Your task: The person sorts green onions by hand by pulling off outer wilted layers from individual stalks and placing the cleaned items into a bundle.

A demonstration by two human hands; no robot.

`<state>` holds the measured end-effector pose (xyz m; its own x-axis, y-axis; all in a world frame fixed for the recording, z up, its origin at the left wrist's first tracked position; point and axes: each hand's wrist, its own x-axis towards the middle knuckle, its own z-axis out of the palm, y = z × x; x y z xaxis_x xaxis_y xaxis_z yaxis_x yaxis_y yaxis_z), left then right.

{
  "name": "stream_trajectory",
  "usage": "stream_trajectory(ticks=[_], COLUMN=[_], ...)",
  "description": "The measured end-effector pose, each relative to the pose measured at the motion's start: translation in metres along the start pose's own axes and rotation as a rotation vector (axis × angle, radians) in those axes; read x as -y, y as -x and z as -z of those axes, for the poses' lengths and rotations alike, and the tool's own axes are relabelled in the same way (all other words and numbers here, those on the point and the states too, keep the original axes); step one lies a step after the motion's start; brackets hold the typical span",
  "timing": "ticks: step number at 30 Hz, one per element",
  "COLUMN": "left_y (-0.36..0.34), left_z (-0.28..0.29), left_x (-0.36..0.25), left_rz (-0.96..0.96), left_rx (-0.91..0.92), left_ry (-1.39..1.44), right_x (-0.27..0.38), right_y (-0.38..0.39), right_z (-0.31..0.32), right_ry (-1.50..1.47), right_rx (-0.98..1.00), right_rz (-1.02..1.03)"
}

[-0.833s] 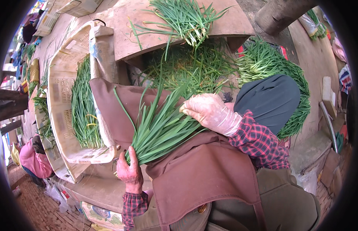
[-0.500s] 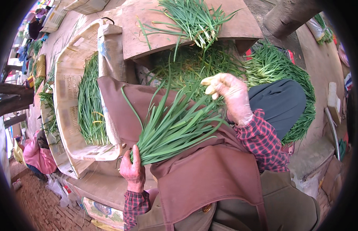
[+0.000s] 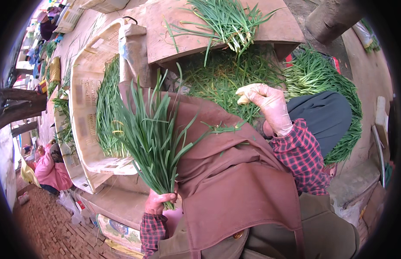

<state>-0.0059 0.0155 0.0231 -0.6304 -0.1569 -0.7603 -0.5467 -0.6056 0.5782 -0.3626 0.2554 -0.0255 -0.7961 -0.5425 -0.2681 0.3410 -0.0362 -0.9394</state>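
My left hand (image 3: 156, 203) is wrapped round the base of a bunch of garlic chives (image 3: 155, 134). The long green leaves fan upward and lean left over my brown apron (image 3: 243, 194), towards the crate. Above my right knee, my right hand (image 3: 269, 105) wears a thin pale glove with yellowish covers on the fingertips. Its fingers are curled together, with nothing showing between them. A few loose bits of leaf (image 3: 224, 128) lie on the apron between my hands.
A cream plastic crate (image 3: 85, 95) with chives (image 3: 107, 108) stands at my left. More chives lie on a low wooden board (image 3: 166, 17) ahead, with leaf scraps (image 3: 226, 82) under it. A large chive heap (image 3: 325, 82) is at right. Someone in pink (image 3: 52, 170) is far left.
My left hand has moved down a little and swung the bunch from leaning right across my lap to upright and leftward. Leaf bits now show on the apron. The right hand stays curled.
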Motion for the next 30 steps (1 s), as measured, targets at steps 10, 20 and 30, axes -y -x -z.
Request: stream_trajectory(ticks=[10, 20, 30], left_y=[-0.003, -0.016, -0.017], left_z=[-0.012, 0.010, 0.076], left_x=[-0.004, 0.019, 0.059], left_rz=[0.038, 0.099, 0.197], left_rx=[0.041, 0.302, 0.454], left_ry=[-0.011, 0.282, 0.298], right_x=[0.028, 0.004, 0.031], right_y=[0.010, 0.028, 0.012], right_z=[-0.059, -0.108, -0.045], right_ry=[0.679, 0.993, 0.324], right_rx=[0.202, 0.693, 0.184], right_rz=[0.830, 1.012, 0.187])
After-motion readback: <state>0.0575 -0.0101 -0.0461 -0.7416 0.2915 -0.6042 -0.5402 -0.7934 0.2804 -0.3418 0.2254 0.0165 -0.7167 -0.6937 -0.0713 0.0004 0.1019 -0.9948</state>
